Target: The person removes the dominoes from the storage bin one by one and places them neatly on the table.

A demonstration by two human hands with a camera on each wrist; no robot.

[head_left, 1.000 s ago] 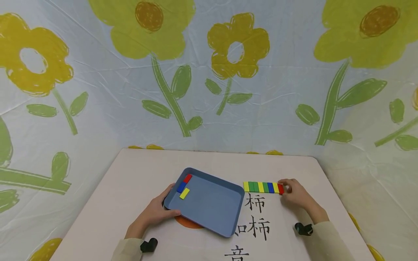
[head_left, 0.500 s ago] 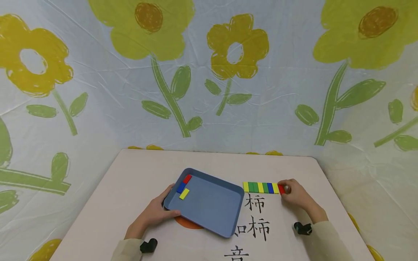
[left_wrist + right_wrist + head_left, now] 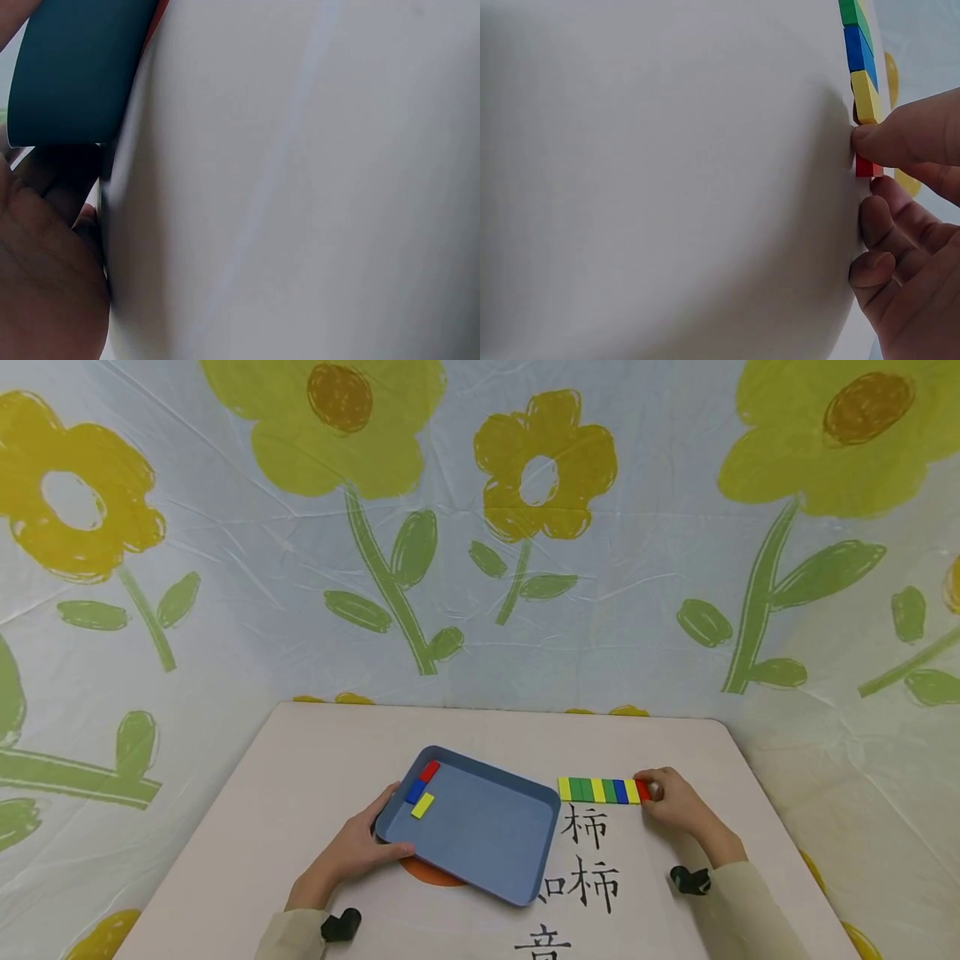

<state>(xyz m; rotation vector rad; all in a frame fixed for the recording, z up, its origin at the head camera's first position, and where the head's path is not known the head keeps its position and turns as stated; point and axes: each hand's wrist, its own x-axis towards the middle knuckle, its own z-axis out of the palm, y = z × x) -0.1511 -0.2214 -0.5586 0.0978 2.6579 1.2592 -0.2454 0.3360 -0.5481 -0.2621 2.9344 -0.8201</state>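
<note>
My left hand point(image 3: 358, 843) grips the left corner of a blue-grey tray point(image 3: 487, 839), its thumb along the near rim. Up close in the left wrist view, the tray's side point(image 3: 75, 75) fills the upper left above the palm point(image 3: 49, 277). A red block point(image 3: 644, 791) at the right end of a row of coloured blocks point(image 3: 597, 790) is pinched by my right hand point(image 3: 678, 802). The right wrist view shows the thumb covering part of this red block point(image 3: 865, 166), beside a yellow block point(image 3: 866, 97) and a blue one point(image 3: 859, 51).
Inside the tray, at its left side, lie a red block point(image 3: 430, 772), a blue block point(image 3: 416, 791) and a yellow block point(image 3: 423, 805). The row starts by the tray's right corner. Black characters point(image 3: 596, 883) mark the pale tabletop point(image 3: 300, 777). A flower-printed cloth point(image 3: 600, 635) surrounds the table.
The red block in my right hand stood slightly askew half a second ago; now it sits against the row's end, and the hand has shifted slightly left. My left hand and the tray stay put.
</note>
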